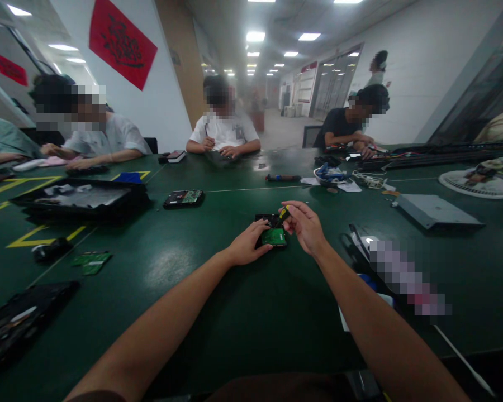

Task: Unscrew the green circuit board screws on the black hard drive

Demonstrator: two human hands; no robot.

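Observation:
On the green table in front of me lies a black hard drive (274, 238) with a green circuit board on its upper side. My left hand (250, 241) grips its left side, with the thumb along the near edge and the fingers over the far part. A black and yellow screwdriver (284, 214) is pinched between the fingers of my right hand (305, 226), angled down toward the drive. The screwdriver's tip is too small to make out against the board.
Another hard drive (183, 199) lies farther left, with a loose green circuit board (92, 261) nearer. Black trays (81, 201) stand at left, a grey metal case (436, 211) at right. A phone-like object (402, 273) lies beside my right forearm. Several people sit across the table (218, 312).

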